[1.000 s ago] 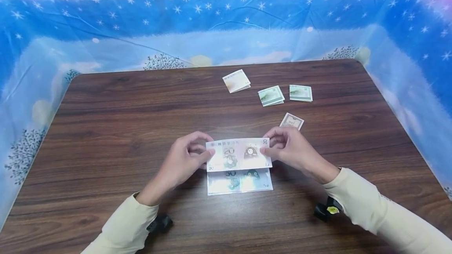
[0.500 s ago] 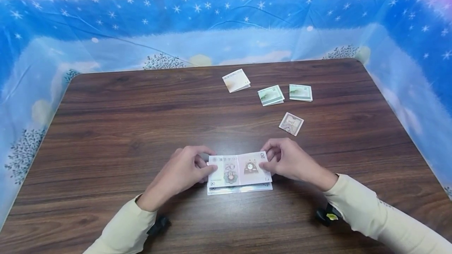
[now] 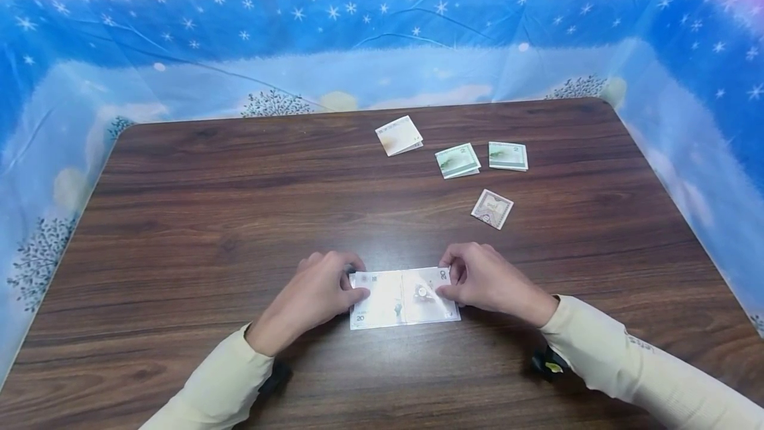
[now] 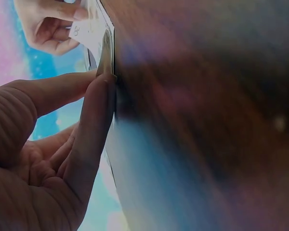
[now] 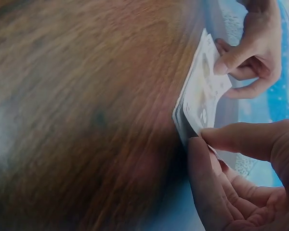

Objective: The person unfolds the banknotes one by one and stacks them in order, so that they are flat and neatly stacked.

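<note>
A pale play banknote marked 20 (image 3: 388, 297) lies over the stack in front of me, its face glaring under the light. My left hand (image 3: 328, 294) pinches its left end, thumb on top and fingers curled beneath. At the opposite end, my right hand (image 3: 480, 277) pinches the note the same way. The right wrist view shows the layered notes (image 5: 183, 108) under it, their edges close together, with the upper note (image 5: 202, 91) slightly bowed. In the left wrist view the note's end (image 4: 105, 55) sits between thumb and forefinger, close over the table.
Beyond the right hand lies a small folded brownish note (image 3: 492, 209). Farther back are two folded green notes, one left (image 3: 457, 161) and one right (image 3: 508, 156), and a folded cream note (image 3: 399, 135). A patterned blue cloth (image 3: 382, 25) surrounds the wooden table (image 3: 227, 217).
Both hands have lowered the 20 note toward me onto the note marked 50, which it now covers. The right hand has uncovered the brownish folded note.
</note>
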`<action>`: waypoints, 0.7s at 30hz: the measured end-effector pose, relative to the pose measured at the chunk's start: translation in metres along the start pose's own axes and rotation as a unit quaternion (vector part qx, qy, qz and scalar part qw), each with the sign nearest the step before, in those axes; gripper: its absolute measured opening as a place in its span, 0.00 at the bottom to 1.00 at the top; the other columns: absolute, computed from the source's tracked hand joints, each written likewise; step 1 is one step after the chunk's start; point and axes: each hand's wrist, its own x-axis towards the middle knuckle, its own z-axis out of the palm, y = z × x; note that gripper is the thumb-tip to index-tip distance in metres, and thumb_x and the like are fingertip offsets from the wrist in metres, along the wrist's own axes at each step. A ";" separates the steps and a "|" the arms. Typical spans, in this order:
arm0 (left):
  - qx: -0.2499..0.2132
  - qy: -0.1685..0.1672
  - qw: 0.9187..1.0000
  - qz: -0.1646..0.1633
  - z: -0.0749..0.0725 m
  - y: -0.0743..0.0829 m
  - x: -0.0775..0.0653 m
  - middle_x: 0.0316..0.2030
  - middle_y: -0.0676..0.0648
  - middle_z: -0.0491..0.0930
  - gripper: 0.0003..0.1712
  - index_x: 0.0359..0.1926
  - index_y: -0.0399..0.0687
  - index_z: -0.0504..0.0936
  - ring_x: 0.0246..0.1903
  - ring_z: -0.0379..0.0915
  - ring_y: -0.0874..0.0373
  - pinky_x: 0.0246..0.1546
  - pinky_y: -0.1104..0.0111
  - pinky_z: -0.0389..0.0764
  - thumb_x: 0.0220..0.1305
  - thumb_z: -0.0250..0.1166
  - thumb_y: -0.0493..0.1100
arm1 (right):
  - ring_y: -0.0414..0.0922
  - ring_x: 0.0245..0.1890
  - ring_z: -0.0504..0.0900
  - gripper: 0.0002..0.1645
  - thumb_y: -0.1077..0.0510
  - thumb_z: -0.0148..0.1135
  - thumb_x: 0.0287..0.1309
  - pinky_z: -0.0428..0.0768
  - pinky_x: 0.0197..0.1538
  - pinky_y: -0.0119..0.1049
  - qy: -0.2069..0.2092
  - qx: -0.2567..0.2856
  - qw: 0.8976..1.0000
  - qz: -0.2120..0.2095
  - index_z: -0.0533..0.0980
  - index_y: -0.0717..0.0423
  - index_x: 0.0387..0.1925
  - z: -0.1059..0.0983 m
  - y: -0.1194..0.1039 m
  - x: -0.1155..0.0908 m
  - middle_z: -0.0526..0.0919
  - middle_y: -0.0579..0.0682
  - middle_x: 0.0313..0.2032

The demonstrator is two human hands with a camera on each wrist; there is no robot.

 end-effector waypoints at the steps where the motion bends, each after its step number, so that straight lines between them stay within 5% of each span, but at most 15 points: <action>1: 0.006 0.001 1.000 0.000 0.000 0.000 0.000 0.21 0.55 0.79 0.15 0.44 0.42 0.85 0.20 0.73 0.63 0.22 0.70 0.71 0.56 0.77 0.41 | 0.33 0.20 0.73 0.15 0.63 0.79 0.45 0.75 0.28 0.31 0.000 -0.007 1.000 0.002 0.79 0.59 0.32 0.000 0.000 0.000 0.77 0.39 0.18; 14: 0.018 -0.004 1.000 0.001 0.000 0.002 0.002 0.24 0.51 0.81 0.20 0.48 0.40 0.82 0.22 0.75 0.62 0.24 0.68 0.75 0.56 0.77 0.41 | 0.34 0.21 0.73 0.22 0.54 0.81 0.46 0.75 0.29 0.34 0.008 -0.075 0.997 0.021 0.78 0.58 0.38 -0.004 -0.004 -0.001 0.76 0.38 0.19; 21: 0.018 0.031 0.999 0.029 -0.011 0.004 0.009 0.24 0.53 0.83 0.14 0.46 0.41 0.84 0.20 0.76 0.64 0.22 0.69 0.77 0.64 0.72 0.44 | 0.33 0.20 0.74 0.20 0.56 0.81 0.48 0.76 0.29 0.34 0.048 -0.073 0.996 -0.022 0.79 0.61 0.37 -0.018 -0.005 0.009 0.77 0.38 0.19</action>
